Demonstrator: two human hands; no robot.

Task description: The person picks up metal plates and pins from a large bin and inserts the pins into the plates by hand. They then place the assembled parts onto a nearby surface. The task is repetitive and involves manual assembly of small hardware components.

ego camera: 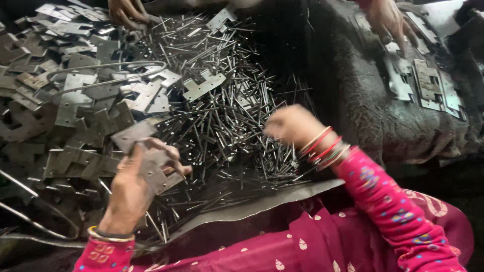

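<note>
My left hand (132, 184) grips a grey metal hinge plate (151, 161), held up over the near edge of the pile. My right hand (291, 124) is blurred, fingers curled, just above a heap of thin steel pins (222, 95); whether it holds a pin I cannot tell. Bangles ring my right wrist above a pink patterned sleeve. A pile of loose hinge plates (75, 100) lies to the left of the pins.
Another person's hand (128, 12) reaches into the plates at top left; a second hand (388, 20) rests on a dark cloth mound (363, 100) at right, with finished hinges (428, 83) lying on it. A bent wire (101, 65) crosses the plates. A metal sheet (262, 201) edges my lap.
</note>
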